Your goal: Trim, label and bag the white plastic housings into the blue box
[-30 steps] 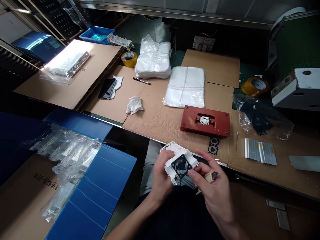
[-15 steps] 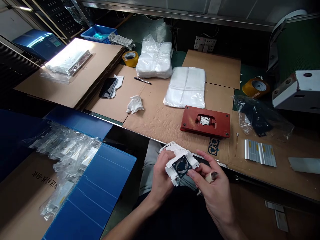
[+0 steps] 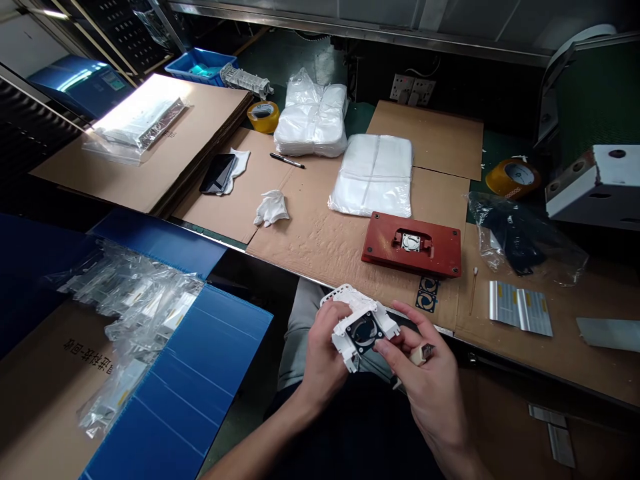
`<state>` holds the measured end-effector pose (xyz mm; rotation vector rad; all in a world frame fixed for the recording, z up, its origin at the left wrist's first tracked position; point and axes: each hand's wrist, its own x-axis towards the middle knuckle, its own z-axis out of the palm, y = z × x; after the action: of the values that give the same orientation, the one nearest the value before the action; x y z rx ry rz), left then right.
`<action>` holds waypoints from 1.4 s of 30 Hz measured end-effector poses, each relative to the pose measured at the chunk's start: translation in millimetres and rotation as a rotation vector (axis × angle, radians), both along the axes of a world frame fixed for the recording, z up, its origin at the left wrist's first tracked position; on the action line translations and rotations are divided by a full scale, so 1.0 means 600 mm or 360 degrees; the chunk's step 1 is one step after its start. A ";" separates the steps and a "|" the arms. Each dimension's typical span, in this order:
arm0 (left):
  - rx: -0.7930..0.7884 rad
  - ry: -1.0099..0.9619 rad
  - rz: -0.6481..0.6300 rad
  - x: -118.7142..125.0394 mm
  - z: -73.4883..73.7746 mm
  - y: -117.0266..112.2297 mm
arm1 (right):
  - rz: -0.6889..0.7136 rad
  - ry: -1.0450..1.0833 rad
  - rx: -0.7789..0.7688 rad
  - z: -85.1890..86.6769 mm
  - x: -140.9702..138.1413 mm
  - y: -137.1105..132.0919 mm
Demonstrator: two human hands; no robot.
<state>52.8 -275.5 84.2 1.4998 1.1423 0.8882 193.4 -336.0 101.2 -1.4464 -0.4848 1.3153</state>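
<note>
Over my lap, my left hand [image 3: 325, 343] grips a white plastic housing [image 3: 353, 300] from its left side. A black square piece with a ring-shaped cutout [image 3: 364, 331] sits on the housing's face. My right hand [image 3: 430, 373] is closed around a slim beige tool [image 3: 421, 355] with a dark tip; its exact kind is unclear. The right thumb touches the lower right corner of the black piece, while the other fingers lie beside the housing's right side. Beyond the hands, a red block fixture [image 3: 445, 250] holds a small white fan-patterned part [image 3: 411, 243] in its recess.
Black fan-shaped cutouts [image 3: 427, 294], a cotton swab [image 3: 474, 290] and a silvery ridged plate [image 3: 520, 308] lie near the table's front edge. Behind are stacked plastic bags [image 3: 373, 173] and tape [image 3: 513, 177]. At left, a blue-flapped carton [image 3: 200, 360] contains bagged white parts [image 3: 145, 293].
The camera view shifts very slightly. Both hands keep nearly the same pose on the housing and tool, with the right thumb still at the black piece's corner.
</note>
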 end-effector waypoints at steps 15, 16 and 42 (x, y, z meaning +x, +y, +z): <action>-0.0001 0.0000 -0.0016 -0.001 0.002 0.000 | 0.0018 -0.0048 -0.0042 -0.008 0.005 0.003; 0.0000 0.0002 -0.0016 0.000 0.002 0.000 | 0.0024 -0.0076 -0.0032 -0.006 0.005 0.002; -0.1210 -0.1297 0.0261 0.055 0.011 0.074 | 0.0072 0.0179 0.0241 -0.049 0.116 0.032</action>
<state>85.5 -231.3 90.8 0.3527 0.8271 0.8986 262.8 -316.9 71.5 -1.2364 -0.5334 1.3579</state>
